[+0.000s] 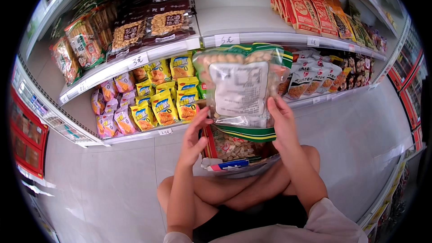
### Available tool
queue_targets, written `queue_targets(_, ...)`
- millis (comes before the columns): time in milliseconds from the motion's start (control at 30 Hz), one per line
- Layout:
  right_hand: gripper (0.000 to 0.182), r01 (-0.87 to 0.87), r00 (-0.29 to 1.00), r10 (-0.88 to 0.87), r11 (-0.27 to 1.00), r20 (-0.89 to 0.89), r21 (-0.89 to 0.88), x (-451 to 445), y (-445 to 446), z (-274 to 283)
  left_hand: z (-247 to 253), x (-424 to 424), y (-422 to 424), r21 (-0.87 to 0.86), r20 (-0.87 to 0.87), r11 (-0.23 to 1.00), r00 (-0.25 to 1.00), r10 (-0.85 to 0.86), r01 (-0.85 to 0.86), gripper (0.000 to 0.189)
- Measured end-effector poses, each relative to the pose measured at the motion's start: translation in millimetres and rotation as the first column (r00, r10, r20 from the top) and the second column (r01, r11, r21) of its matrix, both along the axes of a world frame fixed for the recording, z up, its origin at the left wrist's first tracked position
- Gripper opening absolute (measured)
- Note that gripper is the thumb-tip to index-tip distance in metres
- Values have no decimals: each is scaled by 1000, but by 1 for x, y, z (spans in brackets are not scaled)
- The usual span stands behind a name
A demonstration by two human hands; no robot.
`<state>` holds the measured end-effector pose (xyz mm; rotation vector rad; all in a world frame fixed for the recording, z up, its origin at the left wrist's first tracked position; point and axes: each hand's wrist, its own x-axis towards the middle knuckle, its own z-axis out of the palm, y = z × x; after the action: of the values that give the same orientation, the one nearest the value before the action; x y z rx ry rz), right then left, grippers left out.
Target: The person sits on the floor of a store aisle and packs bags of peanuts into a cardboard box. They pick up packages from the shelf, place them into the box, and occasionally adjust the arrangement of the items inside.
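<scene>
A clear plastic bag of what look like peanuts (239, 87), with green-and-yellow striped ends, is held up in front of the shelf. Its white printed panel faces me. My right hand (283, 121) grips the bag's lower right edge, thumb on the near side. At the lower left edge, my left hand (195, 136) has its fingers apart; whether the fingertips touch the plastic I cannot tell. Below the bag, an open cardboard box (233, 165) stands by my crossed legs. Another nut bag (233, 148) shows inside it, partly hidden by the raised one.
Yellow snack packets (164, 108) and purple packets (125, 119) fill the lower shelf's left. Dark peanut bags (168, 20) stand above them. Red packets (303, 10) sit upper right, with white pouches (307, 77) below. A shelf edge (260, 38) carrying price tags runs just behind the raised bag.
</scene>
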<state>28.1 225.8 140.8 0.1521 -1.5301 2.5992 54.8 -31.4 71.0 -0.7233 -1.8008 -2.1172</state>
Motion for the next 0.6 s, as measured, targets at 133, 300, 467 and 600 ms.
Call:
queue_targets(133, 44, 151, 988, -152, 988, -20, -39, 3, 2, -1, 0, 1, -10, 75, 44, 996, 997, -59, 55, 80)
queue_targets(300, 46, 473, 850, -229, 726, -473, 499, 13, 24, -9, -3, -5, -6, 117, -4, 988, 995, 99, -98, 82)
queue_targets(467, 47, 723, 617, 540, -101, -572, 683, 22, 36, -16, -5, -15, -11, 29, 129, 981, 974, 186, -192, 56)
queue_targets(600, 48, 565, 686, 564, -16, -460, 825, 33, 31, -25, -20, -11, -5, -522, -58, 807, 955, 290, -276, 46)
